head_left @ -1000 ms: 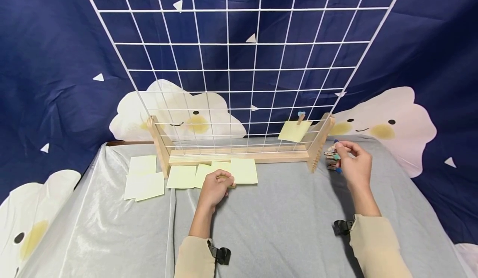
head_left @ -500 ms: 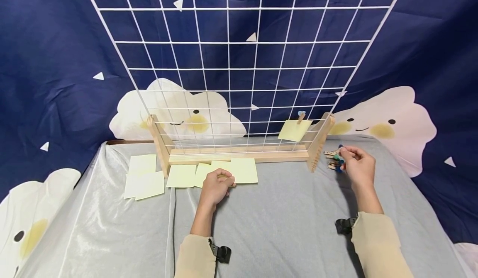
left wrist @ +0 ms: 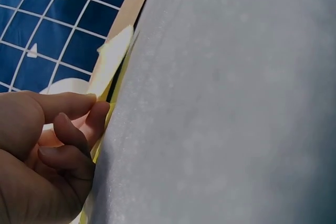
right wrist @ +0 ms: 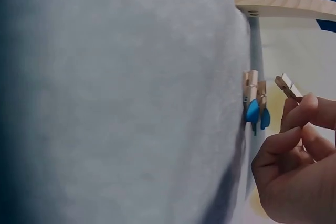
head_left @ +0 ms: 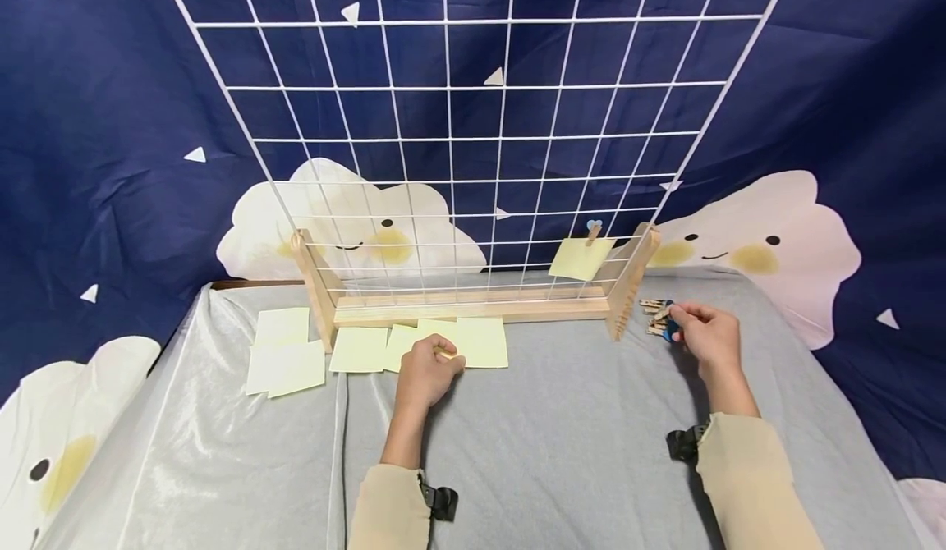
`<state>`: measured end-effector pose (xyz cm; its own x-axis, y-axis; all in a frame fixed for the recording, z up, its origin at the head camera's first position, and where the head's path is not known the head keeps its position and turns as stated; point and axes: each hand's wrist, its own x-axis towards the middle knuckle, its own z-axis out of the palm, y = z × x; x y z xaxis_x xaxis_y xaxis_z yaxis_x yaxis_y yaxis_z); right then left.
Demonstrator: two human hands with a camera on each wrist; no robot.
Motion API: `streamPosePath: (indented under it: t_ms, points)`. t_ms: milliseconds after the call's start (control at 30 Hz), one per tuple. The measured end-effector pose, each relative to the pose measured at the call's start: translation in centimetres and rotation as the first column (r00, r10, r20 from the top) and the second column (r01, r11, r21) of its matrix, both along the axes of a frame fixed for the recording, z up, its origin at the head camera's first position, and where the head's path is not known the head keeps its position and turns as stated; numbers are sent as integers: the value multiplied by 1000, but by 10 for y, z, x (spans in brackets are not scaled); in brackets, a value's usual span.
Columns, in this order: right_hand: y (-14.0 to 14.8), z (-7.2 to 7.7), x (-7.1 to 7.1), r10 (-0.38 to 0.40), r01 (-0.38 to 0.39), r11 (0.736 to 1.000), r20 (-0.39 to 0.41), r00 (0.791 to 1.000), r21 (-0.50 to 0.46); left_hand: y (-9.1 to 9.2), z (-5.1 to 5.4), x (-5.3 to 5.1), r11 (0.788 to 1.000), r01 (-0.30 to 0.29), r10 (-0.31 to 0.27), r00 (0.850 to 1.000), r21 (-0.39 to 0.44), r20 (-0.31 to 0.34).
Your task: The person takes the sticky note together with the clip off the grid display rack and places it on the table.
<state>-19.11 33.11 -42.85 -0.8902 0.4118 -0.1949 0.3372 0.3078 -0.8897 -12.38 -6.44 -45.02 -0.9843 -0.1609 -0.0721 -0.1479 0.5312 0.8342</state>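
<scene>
My left hand (head_left: 430,369) pinches the edge of a yellow sticky note (left wrist: 116,51) between fingertips and thumb, as the left wrist view shows. That note is tilted up off the grey cloth, beside the row of overlapping notes (head_left: 358,350) in front of the wooden base. Over on the right, my right hand (head_left: 711,338) pinches a small wooden clothespin (right wrist: 286,84) by its end, with the jaw tip pointing away from the fingers. Several more clothespins (right wrist: 252,95) with blue decorations lie just beside it on the cloth.
A white wire grid (head_left: 451,137) stands upright in a wooden stand (head_left: 473,312). A yellow note (head_left: 581,259) hangs on its lower right under a clothespin (head_left: 594,235). More notes (head_left: 296,367) lie at the left. A dark blue curtain (head_left: 872,57) hangs behind.
My right hand has shifted slightly right and nearer to me, over the clothespins, with a clothespin in its fingertips. My left hand has stayed nearly still at the notes.
</scene>
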Motion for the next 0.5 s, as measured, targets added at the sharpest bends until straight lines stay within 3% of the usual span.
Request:
streamPosePath:
  t_ms: [500]
  points:
    - [3,-10,-2,5,-14,995,85,996,101,0,2,1,999,5,-5,1000,-34,10]
